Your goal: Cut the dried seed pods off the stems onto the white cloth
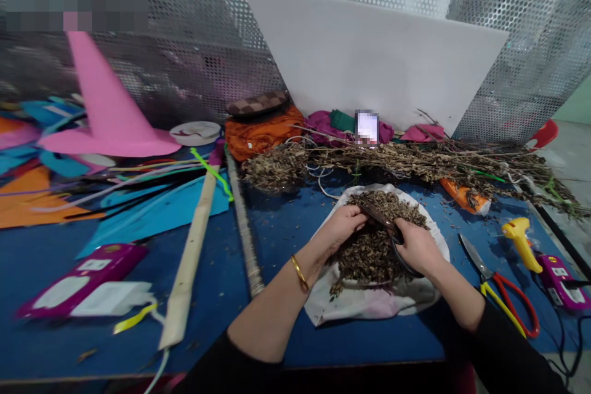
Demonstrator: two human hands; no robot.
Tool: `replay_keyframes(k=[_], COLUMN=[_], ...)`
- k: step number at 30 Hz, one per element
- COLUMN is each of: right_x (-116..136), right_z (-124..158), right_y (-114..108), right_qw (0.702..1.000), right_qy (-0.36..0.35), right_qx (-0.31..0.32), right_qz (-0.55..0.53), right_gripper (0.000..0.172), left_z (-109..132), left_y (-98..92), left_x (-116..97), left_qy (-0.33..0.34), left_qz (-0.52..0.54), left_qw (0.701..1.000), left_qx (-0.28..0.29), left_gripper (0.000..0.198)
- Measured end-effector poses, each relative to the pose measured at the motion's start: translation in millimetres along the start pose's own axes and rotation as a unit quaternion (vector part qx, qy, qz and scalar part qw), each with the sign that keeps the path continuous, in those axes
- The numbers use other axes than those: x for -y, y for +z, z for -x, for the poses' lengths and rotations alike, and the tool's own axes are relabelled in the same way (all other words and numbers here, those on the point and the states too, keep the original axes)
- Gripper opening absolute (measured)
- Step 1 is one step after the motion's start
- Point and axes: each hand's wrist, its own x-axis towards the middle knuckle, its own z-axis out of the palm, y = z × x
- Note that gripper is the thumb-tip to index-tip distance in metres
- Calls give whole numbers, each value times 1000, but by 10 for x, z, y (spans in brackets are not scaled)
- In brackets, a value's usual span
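Note:
My right hand grips a pair of dark-handled scissors, with the handle loop showing below the fingers. The blades point left, toward my left hand. My left hand is closed in a pinch at the blade tips, and what lies between its fingers is too small to make out. Both hands are over a heap of dried, chopped plant pieces. The heap rests on a white cloth spread on the blue table.
Long dried stems lie along the back. To the right are red-and-yellow-handled shears, a yellow glue gun and a purple power strip. Leftward stand a pink paper cone hat, a pale stick and another purple strip.

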Motion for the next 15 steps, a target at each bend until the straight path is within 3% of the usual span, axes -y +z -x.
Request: replay_keyframes(k=[5,10,15], right_x=[5,22,16], right_z=[12,20,5], right_y=[-4,11,12], right_qw=[1000,1000,1000], right_qy=[-9,5,-1], right_qx=[2,-19,-1], right_qz=[-1,7,6], right_gripper=[23,36,26], left_z=[-12,-28,-54], left_y=[-23,-14,-16], left_x=[12,47,89], left_qy=[-13,-20,-27], left_qz=[-5,1,4], left_qw=[1000,999,999], left_qx=[-2,26,18], left_gripper=[27,28,28])
